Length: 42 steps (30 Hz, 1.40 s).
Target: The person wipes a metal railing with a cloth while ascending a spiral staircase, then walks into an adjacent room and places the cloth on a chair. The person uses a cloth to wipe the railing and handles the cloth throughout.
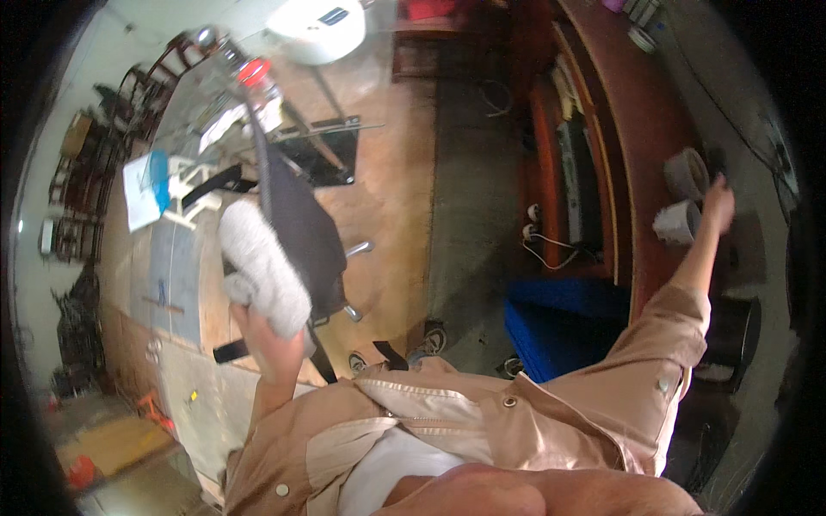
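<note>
In my left hand [271, 344] is a folded, fluffy light-grey cloth [262, 262], with my fingers wrapped round its lower part. It is held up in front of a dark office chair [301, 224]. My right arm stretches far out over the reddish-brown cabinet top [615, 95]. There my right hand [719, 209] is beside a pale grey round roll or cup [687, 175] and a whitish one [676, 222]. Its fingers are small and blurred, so I cannot make out whether they grip anything.
A glass table at the left carries a red-lidded jar [255, 73]. A small white stool [188, 189] stands by it. White cables [551, 254] hang near the cabinet's open front. Below them is a blue box-like object [564, 327]. A white rounded appliance [318, 30] stands at the back.
</note>
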### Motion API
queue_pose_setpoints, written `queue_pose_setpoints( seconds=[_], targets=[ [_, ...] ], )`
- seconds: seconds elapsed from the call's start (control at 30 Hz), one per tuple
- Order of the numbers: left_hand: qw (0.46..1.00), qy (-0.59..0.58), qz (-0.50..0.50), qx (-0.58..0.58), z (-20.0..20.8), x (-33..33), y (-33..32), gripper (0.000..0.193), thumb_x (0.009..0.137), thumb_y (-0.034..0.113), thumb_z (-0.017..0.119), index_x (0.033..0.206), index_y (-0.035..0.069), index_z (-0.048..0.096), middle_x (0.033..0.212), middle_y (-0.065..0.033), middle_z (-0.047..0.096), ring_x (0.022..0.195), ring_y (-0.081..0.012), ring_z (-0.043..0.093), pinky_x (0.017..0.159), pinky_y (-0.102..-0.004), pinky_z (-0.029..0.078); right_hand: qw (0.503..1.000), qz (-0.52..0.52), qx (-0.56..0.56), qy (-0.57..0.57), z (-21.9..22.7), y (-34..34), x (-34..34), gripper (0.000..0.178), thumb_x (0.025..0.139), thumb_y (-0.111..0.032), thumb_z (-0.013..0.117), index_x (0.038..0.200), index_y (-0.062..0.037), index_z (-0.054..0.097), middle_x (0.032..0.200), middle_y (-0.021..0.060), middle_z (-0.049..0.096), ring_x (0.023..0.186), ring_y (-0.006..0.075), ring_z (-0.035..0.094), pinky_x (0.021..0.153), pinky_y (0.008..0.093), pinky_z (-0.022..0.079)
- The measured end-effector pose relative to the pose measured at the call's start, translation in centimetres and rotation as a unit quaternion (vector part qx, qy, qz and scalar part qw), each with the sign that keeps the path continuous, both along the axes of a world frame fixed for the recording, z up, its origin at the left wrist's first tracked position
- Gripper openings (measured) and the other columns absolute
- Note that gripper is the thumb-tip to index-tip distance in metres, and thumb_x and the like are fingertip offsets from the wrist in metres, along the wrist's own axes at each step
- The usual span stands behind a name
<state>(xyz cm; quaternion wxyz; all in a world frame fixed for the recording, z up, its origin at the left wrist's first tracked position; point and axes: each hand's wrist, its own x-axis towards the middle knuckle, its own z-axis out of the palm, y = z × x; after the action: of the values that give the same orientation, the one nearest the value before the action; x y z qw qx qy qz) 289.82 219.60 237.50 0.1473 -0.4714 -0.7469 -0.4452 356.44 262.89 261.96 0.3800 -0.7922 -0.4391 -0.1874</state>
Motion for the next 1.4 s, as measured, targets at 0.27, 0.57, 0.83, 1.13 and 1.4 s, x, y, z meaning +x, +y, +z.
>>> queue_pose_setpoints(
  seconds=[0.27, 0.57, 0.83, 1.13, 1.4],
  targets=[
    [0.99, -0.102, -0.091, -0.024, 2.4, 0.3, -0.3, 0.043, 0.069, 0.004, 0.068, 0.111, 0.003, 0.059, 0.114, -0.022, 0.046, 0.106, -0.0411, 0.051, 0.087, -0.0433, 0.045, 0.888, 0.391, 0.106, 0.215, 1.2, -4.2, -11.6, 0.056, 0.093, -0.052, 0.051, 0.127, -0.007, 0.055, 0.094, 0.006, 0.071, 0.063, 0.0059, 0.054, 0.058, 0.0216, 0.041],
    [0.925, -0.283, -0.234, 0.094, -6.2, -11.9, -18.0, 0.038, 0.073, 0.009, 0.07, 0.107, 0.002, 0.055, 0.108, -0.0166, 0.055, 0.098, -0.0364, 0.058, 0.082, -0.0377, 0.047, 0.652, 0.716, -0.061, 0.24, -3.8, -32.1, -42.8, 0.033, 0.089, -0.032, 0.067, 0.112, -0.0093, 0.062, 0.104, 0.007, 0.066, 0.097, 0.0147, 0.061, 0.073, 0.0255, 0.046],
    [0.925, -0.377, -0.02, 0.04, -16.6, -25.7, -38.3, 0.041, 0.062, 0.006, 0.075, 0.099, 0.002, 0.056, 0.102, -0.0166, 0.06, 0.091, -0.0339, 0.059, 0.077, -0.0369, 0.047, 0.494, 0.809, -0.218, 0.234, -16.4, -49.4, -69.5, 0.028, 0.086, -0.031, 0.069, 0.099, -0.0078, 0.062, 0.1, 0.0094, 0.064, 0.071, 0.0104, 0.057, 0.063, 0.0244, 0.046],
    [0.896, -0.398, 0.188, 0.049, -21.0, -32.8, -48.8, 0.041, 0.062, 0.003, 0.074, 0.099, 0.002, 0.056, 0.093, -0.0178, 0.061, 0.086, -0.0393, 0.06, 0.074, -0.0405, 0.048, 0.291, 0.801, -0.41, 0.325, -27.4, -54.3, -91.5, 0.031, 0.091, -0.033, 0.063, 0.103, -0.0056, 0.055, 0.096, 0.0108, 0.064, 0.078, 0.0144, 0.064, 0.064, 0.0229, 0.052],
    [0.88, -0.406, 0.243, 0.05, -25.0, -45.5, -50.2, 0.05, 0.062, 0.01, 0.078, 0.107, 0.006, 0.057, 0.092, -0.0177, 0.061, 0.086, -0.0369, 0.06, 0.074, -0.0407, 0.047, 0.323, 0.836, -0.288, 0.336, -31.3, -54.6, -111.5, 0.011, 0.088, -0.011, 0.066, 0.094, -0.0067, 0.058, 0.091, 0.0012, 0.057, 0.076, 0.0104, 0.061, 0.068, 0.0245, 0.054]
  ],
)
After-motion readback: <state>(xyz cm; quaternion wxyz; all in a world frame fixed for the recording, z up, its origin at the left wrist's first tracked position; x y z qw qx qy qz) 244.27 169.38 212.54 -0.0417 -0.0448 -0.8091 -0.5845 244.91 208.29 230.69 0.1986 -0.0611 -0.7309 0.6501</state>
